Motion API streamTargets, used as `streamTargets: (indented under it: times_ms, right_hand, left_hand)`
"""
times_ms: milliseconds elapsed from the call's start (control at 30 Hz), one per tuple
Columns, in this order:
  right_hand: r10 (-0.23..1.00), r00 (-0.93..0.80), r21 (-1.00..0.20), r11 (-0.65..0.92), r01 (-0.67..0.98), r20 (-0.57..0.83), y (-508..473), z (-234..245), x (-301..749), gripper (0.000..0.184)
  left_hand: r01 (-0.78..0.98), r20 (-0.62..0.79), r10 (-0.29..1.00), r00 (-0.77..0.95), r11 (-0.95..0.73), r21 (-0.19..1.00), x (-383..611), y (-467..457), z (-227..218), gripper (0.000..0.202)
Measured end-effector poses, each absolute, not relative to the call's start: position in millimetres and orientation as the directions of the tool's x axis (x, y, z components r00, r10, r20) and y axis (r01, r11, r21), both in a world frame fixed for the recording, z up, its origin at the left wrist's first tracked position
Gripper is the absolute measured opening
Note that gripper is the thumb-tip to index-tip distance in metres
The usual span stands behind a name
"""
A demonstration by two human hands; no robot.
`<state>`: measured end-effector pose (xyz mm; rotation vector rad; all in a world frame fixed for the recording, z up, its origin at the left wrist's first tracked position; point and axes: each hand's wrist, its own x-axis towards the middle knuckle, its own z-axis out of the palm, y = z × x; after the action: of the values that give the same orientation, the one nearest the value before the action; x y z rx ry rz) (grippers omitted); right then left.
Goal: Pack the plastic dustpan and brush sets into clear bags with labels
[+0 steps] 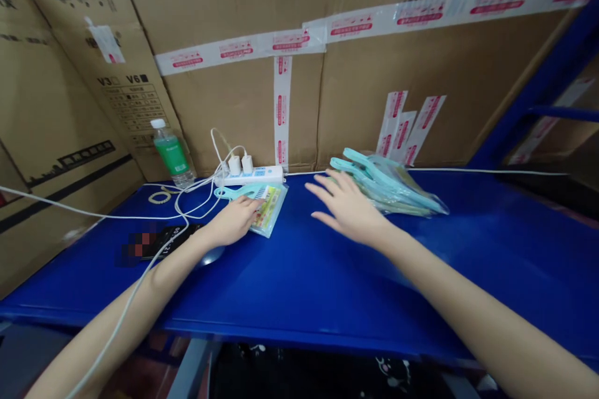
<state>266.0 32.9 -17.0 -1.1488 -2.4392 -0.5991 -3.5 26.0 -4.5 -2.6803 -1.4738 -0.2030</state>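
My left hand (236,221) is closed at the left edge of a flat clear packet (271,209) lying on the blue table. The packet has a yellow-green printed card and a mint-green handle with a loop end; its exact kind I cannot make out. Part of it is hidden under my fingers. My right hand (349,209) is open and palm down, its fingers spread and holding nothing. Just beyond and to the right of it lies a small pile of clear bags (388,184) with similar mint-green handles.
A white power strip (262,174) with plugged-in chargers and loose white cables stands at the back. A green-labelled bottle (173,154) is left of it. A black device with a lit display (171,240) lies near my left forearm. Taped cardboard (224,100) walls the back.
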Motion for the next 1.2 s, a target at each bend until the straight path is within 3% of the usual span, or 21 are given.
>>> streamTargets:
  times_ms: [100,200,367,500,633,767,933,1067,1200]
  right_hand:
    - [0.549,-0.720,0.220,0.709,0.670,0.424,27.4,-27.5,240.5,0.042]
    - [0.540,-0.746,0.167,0.755,0.634,0.390,25.1,-31.5,233.8,0.040]
    - [0.541,-0.752,-0.047,0.822,0.568,0.376,14.0,-24.1,232.2,0.032]
    - [0.587,-0.734,-0.207,0.808,0.551,0.341,3.5,-22.2,213.2,0.028]
    - [0.630,-0.716,-0.251,0.777,0.578,0.301,4.2,-25.4,197.2,0.020]
    - [0.617,-0.712,-0.315,0.785,0.533,0.335,6.5,-29.5,192.9,0.006]
    - [0.671,-0.669,-0.429,0.732,0.529,0.319,0.0,-29.4,195.7,0.022]
    - [0.720,-0.665,-0.488,0.661,0.570,0.197,-12.1,-20.8,208.6,0.026]
    - [0.716,-0.672,-0.438,0.674,0.595,0.189,-21.0,-14.2,219.1,0.015]
  left_hand:
    - [0.813,0.183,0.800,0.572,-0.583,0.007,-1.4,19.7,-10.6,0.044]
    - [0.798,0.165,0.801,0.576,-0.594,0.098,3.1,11.3,-13.9,0.045]
    - [0.705,0.148,0.735,0.662,-0.677,0.211,8.5,-1.2,-10.9,0.050]
    - [0.757,0.179,0.756,0.629,-0.648,0.078,5.0,-1.1,-2.4,0.051]
    - [0.802,0.099,0.796,0.598,-0.594,-0.069,0.0,0.2,5.6,0.050]
    - [0.778,-0.003,0.784,0.620,-0.616,-0.122,1.7,-6.9,11.5,0.058]
    - [0.758,-0.052,0.777,0.627,-0.624,-0.192,9.0,-20.6,14.0,0.056]
    - [0.714,0.012,0.727,0.686,-0.670,-0.204,17.4,-33.2,9.8,0.042]
    - [0.669,0.067,0.671,0.738,-0.715,-0.201,25.0,-42.4,3.5,0.024]
